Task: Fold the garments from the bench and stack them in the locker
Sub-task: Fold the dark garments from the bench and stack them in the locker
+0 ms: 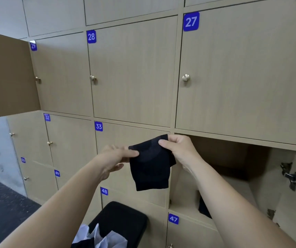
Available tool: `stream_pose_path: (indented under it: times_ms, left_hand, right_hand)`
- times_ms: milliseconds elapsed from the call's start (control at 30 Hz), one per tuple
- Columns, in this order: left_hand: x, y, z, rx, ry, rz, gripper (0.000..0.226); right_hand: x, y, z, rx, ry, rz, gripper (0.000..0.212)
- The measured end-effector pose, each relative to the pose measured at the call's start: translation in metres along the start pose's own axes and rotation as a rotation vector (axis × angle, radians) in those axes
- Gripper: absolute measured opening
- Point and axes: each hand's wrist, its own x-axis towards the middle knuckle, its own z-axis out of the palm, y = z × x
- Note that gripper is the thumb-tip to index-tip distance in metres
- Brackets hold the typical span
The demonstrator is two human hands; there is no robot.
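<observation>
The left hand (116,156) is pinching the left upper edge of a small dark garment (150,169), thumb lying on the front. Below this hand, a black padded surface (124,219) is carrying a loose heap of white and dark clothes (100,237). The dark garment is hanging between the two hands, its doubled lower part drooping beneath them. The right hand (177,149) is gripping the garment's upper right corner. Just behind and to the right of that hand, an open locker (233,158) is showing a dark item (203,206) lying inside, partly hidden by the right forearm.
</observation>
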Motion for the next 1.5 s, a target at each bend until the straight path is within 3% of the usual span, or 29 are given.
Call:
stream_pose_path:
  times_ms: [133, 233, 467, 733, 833, 900, 1000, 1100, 1133, 1233, 1333, 1500]
  left_hand:
    - [0.000, -0.006, 0.008, -0.024, 0.076, 0.116, 0.035]
    - [0.000, -0.009, 0.017, -0.068, 0.138, 0.194, 0.028]
    - [0.005, -0.012, 0.026, -0.245, 0.175, 0.275, 0.026]
    - [0.014, -0.016, 0.026, -0.214, 0.251, 0.281, 0.026]
    - [0.011, -0.012, 0.023, -0.227, 0.182, 0.266, 0.034]
    - [0.009, -0.004, 0.021, -0.054, 0.079, 0.308, 0.039]
    - [0.008, 0.011, 0.026, 0.286, -0.030, 0.358, 0.018]
    - [0.012, 0.018, 0.033, 0.374, -0.107, 0.397, 0.029]
    - [0.013, 0.020, 0.035, 0.361, -0.129, 0.400, 0.029]
    - [0.012, 0.025, 0.042, 0.228, -0.193, 0.390, 0.023]
    - [0.014, 0.028, 0.051, 0.102, -0.235, 0.408, 0.020]
    - [0.026, 0.017, 0.067, -0.064, -0.222, 0.404, 0.017]
  right_hand:
    - [-0.002, 0.008, -0.007, -0.114, -0.037, 0.011, 0.013]
    - [-0.002, 0.012, -0.009, -0.208, 0.036, -0.025, 0.030]
    - [0.003, 0.011, -0.007, -0.075, 0.174, -0.069, 0.026]
    - [0.013, 0.011, -0.002, -0.050, 0.212, -0.141, 0.043]
    - [0.014, 0.014, 0.000, -0.042, 0.174, -0.158, 0.041]
    - [0.012, 0.016, 0.004, -0.060, 0.142, -0.162, 0.041]
    - [0.008, 0.020, 0.009, -0.134, 0.119, -0.139, 0.042]
    - [0.002, 0.022, 0.002, -0.086, 0.115, -0.147, 0.028]
    - [-0.003, 0.022, -0.002, -0.031, 0.094, -0.116, 0.023]
    - [-0.019, 0.031, -0.019, 0.039, -0.057, 0.086, 0.061]
    - [-0.033, 0.052, -0.030, 0.064, -0.186, 0.202, 0.051]
    - [-0.041, 0.080, -0.047, 0.402, -0.059, 0.266, 0.047]
